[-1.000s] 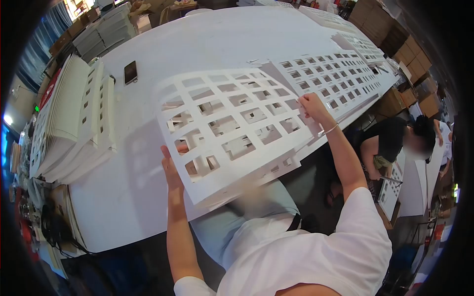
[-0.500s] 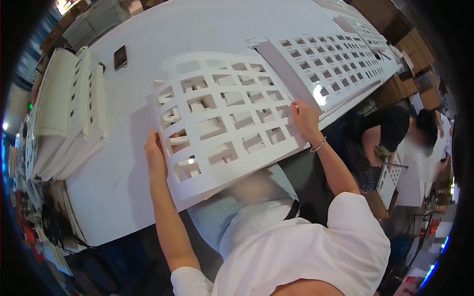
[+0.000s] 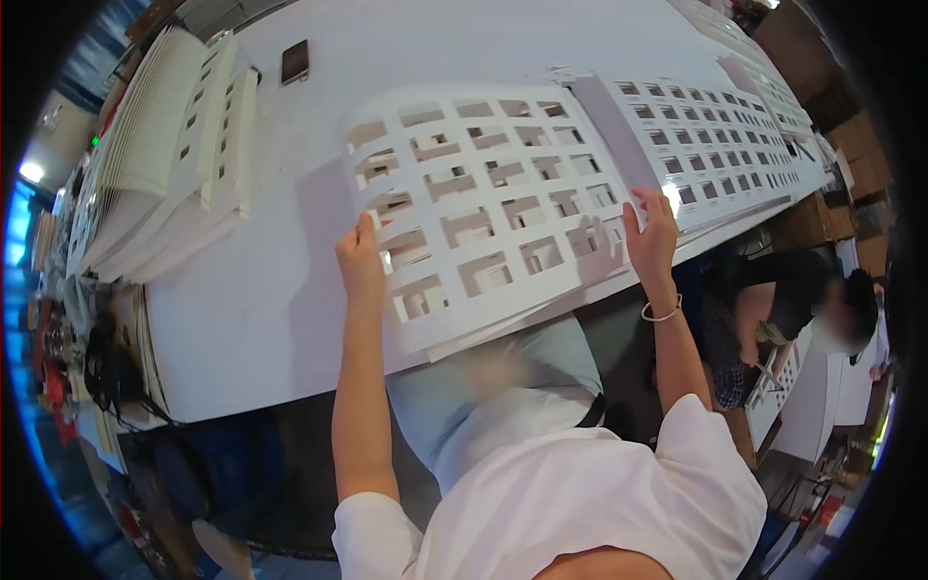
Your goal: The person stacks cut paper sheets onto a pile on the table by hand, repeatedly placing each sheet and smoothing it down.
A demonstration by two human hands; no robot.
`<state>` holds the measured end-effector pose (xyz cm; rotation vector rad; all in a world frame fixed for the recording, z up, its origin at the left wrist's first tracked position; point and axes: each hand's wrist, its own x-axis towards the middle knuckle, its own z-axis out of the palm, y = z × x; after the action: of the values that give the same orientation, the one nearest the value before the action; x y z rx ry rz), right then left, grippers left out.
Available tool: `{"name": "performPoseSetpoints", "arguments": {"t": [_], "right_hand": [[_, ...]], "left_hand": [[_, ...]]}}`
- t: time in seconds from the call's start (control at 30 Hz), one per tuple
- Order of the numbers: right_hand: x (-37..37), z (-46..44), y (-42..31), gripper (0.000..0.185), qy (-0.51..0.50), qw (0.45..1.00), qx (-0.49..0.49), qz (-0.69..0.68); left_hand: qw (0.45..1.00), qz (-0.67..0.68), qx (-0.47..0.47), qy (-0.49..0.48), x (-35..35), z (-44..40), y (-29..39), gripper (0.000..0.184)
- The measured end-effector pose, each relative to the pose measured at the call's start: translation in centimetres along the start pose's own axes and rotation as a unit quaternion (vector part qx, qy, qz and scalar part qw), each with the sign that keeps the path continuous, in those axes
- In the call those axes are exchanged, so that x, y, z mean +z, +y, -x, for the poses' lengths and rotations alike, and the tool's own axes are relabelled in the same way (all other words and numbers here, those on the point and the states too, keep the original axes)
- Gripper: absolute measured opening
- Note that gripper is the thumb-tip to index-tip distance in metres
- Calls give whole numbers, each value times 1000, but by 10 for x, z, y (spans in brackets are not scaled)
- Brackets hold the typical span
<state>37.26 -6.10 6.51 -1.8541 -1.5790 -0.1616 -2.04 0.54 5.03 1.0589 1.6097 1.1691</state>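
A white sheet with rows of rectangular cut-outs lies over other cut white sheets on the table's near part. At its left edge, my left hand grips it with the fingers closed on the rim. My right hand is beside the sheet's right edge, thumb and fingers spread apart, holding nothing. Right of the sheet lies another white panel with many small openings, on top of further panels.
The white table bears a phone and, at the left, a stack of white sheets. A co-worker bends over a small panel at the right. Cardboard boxes stand behind.
The held sheet has come down flatter onto the sheets below. My right hand has let go of its right edge and opened. The view has shifted, too.
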Motion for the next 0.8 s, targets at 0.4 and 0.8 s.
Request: {"name": "performPoseSetpoints", "arguments": {"t": [0.4, 0.8], "right_hand": [[30, 100, -173, 58, -209, 872, -395, -200], [59, 103, -152, 53, -206, 857, -417, -221]], "left_hand": [[987, -92, 125, 28, 19, 16, -15, 40], [986, -84, 136, 53, 24, 20, -15, 37]]}}
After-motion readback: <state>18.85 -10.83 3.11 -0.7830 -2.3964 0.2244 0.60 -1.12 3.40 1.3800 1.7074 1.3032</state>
